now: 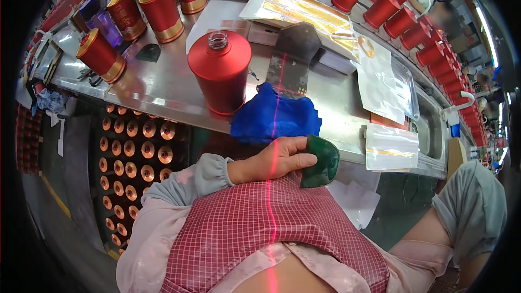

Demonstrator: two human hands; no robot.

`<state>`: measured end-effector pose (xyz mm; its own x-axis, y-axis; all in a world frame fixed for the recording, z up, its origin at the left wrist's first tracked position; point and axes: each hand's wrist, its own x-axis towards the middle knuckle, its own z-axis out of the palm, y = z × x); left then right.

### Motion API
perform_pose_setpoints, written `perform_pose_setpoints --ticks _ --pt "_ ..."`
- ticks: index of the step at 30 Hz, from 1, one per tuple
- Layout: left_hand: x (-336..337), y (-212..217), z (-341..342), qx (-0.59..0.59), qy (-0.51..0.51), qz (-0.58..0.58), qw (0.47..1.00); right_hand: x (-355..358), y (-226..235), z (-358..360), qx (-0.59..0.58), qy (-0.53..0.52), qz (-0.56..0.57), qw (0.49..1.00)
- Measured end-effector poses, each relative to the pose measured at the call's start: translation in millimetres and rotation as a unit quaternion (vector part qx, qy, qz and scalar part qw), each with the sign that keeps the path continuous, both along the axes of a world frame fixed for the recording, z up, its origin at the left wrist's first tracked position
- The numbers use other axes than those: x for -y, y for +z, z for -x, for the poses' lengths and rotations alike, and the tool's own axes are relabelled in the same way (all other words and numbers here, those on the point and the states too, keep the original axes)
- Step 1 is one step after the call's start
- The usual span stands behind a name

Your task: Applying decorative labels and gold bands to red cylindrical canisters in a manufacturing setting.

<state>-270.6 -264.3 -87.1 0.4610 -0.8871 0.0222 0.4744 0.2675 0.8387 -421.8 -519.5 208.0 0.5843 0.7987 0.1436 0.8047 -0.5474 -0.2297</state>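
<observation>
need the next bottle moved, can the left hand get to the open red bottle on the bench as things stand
Probably yes: the left hand holds a green piece, but only the low blue cloth lies before the open red bottle.

1. A tall red bottle [221, 73] is standing near the front edge of the tabletop [157, 89], blocking the way straight ahead on the left.
2. A blue cloth [275, 115] is lying just beside it, spilling over the edge above the left hand [277, 158], which is holding a green piece [321, 160].
3. Gold-banded red bottles [163, 11] are crowding the far left.
4. Rows of red caps [412, 27] are lining the back and right rim.
5. Clear bags [388, 146] and gold foil sheets [304, 11] are covering the right half.
6. Bare steel is showing between the tall bottle and the left bottles, leaving room for hands to pass.
</observation>
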Motion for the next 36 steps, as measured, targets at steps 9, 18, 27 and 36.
perform_pose_setpoints --ticks 9,18,27,36 --pt "2 1 1 -0.006 0.003 0.022 1.000 6 -13 18 0.074 -0.223 0.009 0.972" --pt "2 -2 -3 -0.007 0.011 0.020 1.000 -16 -43 9 0.190 -0.400 -0.034 0.896" --pt "-17 -1 1 0.071 0.049 0.011 0.996 -20 -99 -13 0.259 -0.513 -0.139 0.806" --pt "-29 22 -20 0.078 -0.029 -0.087 0.993 -17 -201 6 -0.026 -0.463 -0.508 0.726"
